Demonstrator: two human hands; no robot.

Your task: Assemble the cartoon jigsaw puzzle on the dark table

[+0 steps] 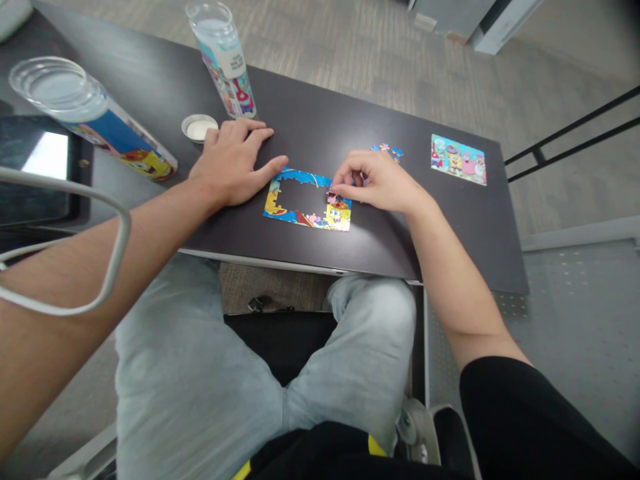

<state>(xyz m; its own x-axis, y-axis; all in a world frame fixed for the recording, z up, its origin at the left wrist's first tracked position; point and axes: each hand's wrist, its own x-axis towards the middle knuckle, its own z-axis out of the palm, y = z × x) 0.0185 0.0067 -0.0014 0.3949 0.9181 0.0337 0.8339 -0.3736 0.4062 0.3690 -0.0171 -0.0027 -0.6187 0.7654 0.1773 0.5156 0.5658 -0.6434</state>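
Note:
A partly assembled jigsaw puzzle (337, 219) lies on the dark desk in front of me, its border joined around a bare middle. My right hand (373, 179) pinches a small puzzle piece (332, 197) at the puzzle's right inner edge; the fingers partly hide it. My left hand (235, 160) lies flat with fingers spread, its thumb tip close to the puzzle's upper left corner. Behind my right hand, a small group of loose puzzle pieces (389, 151) is partly covered by it. Farther right lies a colourful cartoon picture card (459, 160).
Two clear cylinders with cartoon prints, one at the far edge (225, 60) and one at the left (115, 127), stand on the desk (470, 233). A white round lid (199, 128) sits beside my left hand. A tablet (37, 170) and a white cable (117, 260) are at the left.

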